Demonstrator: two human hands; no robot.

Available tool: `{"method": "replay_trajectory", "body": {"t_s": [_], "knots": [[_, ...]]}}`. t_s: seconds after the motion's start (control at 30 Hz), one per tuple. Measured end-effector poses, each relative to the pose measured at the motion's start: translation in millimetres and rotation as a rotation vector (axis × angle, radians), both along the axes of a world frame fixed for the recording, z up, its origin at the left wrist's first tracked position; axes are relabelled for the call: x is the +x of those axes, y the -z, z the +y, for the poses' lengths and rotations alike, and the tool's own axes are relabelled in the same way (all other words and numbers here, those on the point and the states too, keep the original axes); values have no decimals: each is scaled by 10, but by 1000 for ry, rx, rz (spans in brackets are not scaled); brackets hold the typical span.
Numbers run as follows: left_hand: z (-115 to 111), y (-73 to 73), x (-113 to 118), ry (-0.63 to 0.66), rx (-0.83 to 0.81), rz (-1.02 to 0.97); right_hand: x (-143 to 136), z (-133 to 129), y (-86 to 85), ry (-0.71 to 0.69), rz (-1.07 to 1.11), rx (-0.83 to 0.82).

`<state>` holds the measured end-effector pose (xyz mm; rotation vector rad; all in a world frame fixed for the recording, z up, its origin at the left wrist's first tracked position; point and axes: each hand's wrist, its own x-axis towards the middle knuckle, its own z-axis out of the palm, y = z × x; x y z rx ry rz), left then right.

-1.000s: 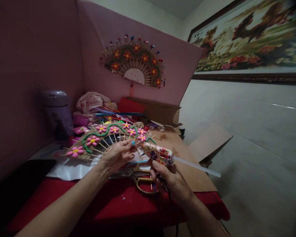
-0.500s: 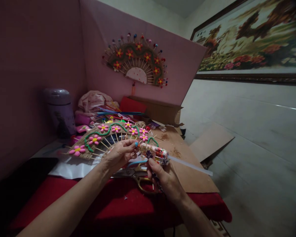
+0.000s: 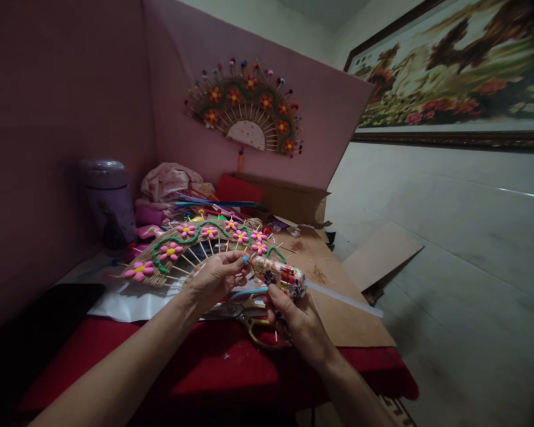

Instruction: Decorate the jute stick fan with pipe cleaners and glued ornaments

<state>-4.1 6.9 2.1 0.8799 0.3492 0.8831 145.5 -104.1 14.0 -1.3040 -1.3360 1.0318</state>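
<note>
My right hand (image 3: 296,323) is wrapped round a hot glue gun (image 3: 278,276) with a flowery pattern, and a long translucent glue stick (image 3: 342,298) juts from its back end. Between thumb and fingers my left hand (image 3: 218,276) pinches a small blue pom-pom (image 3: 247,260), which sits at the gun's nozzle. Behind both hands lies a fan-shaped craft (image 3: 196,240) of twine and sticks with pink flowers and a green wavy strip. Below the gun rest scissors (image 3: 253,329) with gold handles, partly hidden by my right hand.
A similar fan (image 3: 249,110) hangs on the pink board. At the left stands a purple tumbler (image 3: 109,201). Craft supplies, including pipe cleaners (image 3: 213,203), are heaped behind the fan. Cardboard (image 3: 342,326) covers the table's right side over a red cloth (image 3: 196,362).
Both hands stay almost still, with the pom-pom held at the glue gun's nozzle. The glue gun and its stick have shifted only very slightly.
</note>
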Motion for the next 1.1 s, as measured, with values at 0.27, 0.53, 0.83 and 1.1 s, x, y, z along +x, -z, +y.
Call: {"method": "replay_trajectory", "body": {"t_s": [0.27,0.53,0.83,1.1], "knots": [[12,18,-6,-6,-3,2,3,14,14,13,4,0],[-3,-5,-8,-5,0,15,9,14,21,17,-17,-4],[-9,-15,-6,0,7,26,1,3,-21,24,-63,10],[-7,-7,-15,-7,1,18,-8,-12,-68,23,-134,59]]}}
